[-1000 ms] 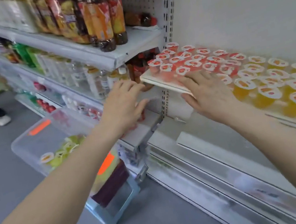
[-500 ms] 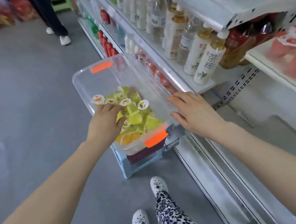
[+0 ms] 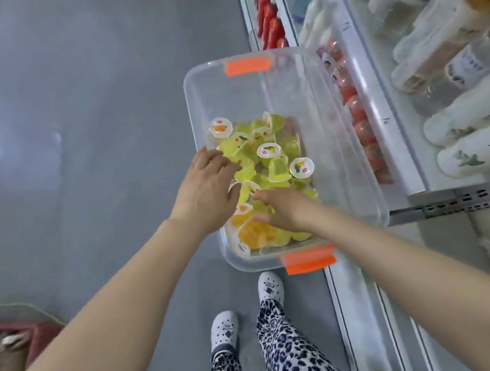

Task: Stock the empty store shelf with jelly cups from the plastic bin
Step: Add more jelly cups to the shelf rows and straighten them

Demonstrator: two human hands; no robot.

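Observation:
A clear plastic bin (image 3: 337, 126) with orange handles sits on the floor beside the shelving. Its near half holds a heap of green and orange jelly cups (image 3: 276, 170) with white lids. Both my hands are inside the bin. My left hand (image 3: 206, 191) lies on the left side of the heap, its fingers curled down around green cups. My right hand (image 3: 279, 208) reaches leftward across the near end of the heap, with straight fingers touching orange and green cups. The jelly shelf is out of view.
Shelves of bottled drinks (image 3: 455, 39) run along the right, with red bottles (image 3: 268, 24) low down behind the bin. My feet in white clogs (image 3: 269, 287) stand just before the bin. Grey floor lies to the left. Red bags (image 3: 33, 337) sit at the far left.
My view has tilted down from the jelly shelf to the bin. Both hands left the shelf; the left went into the cups first, and the right has now moved from the bin's rim into the heap.

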